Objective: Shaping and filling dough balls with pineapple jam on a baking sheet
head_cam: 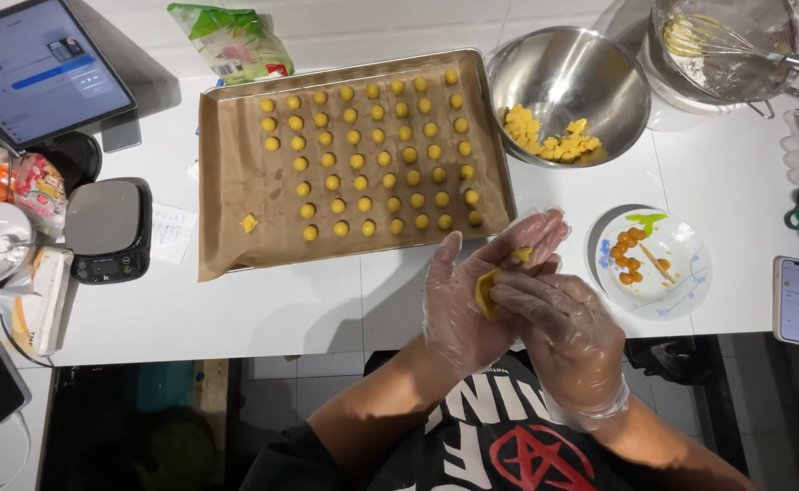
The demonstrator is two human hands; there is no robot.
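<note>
Yellow dough piece (487,293) sits at lower centre, pressed between our left hand (472,300), cupped open beneath it, and our right hand (558,332), pinching it. The baking tray (226,182) at upper centre already carries rows of dough balls (372,155); more chunks wait in the steel bowl (599,73).

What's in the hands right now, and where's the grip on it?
A flattened yellow dough piece lies on the left hand palm; the right hand fingers press its edge. A smaller yellow bit sits by the left fingertips.
</note>
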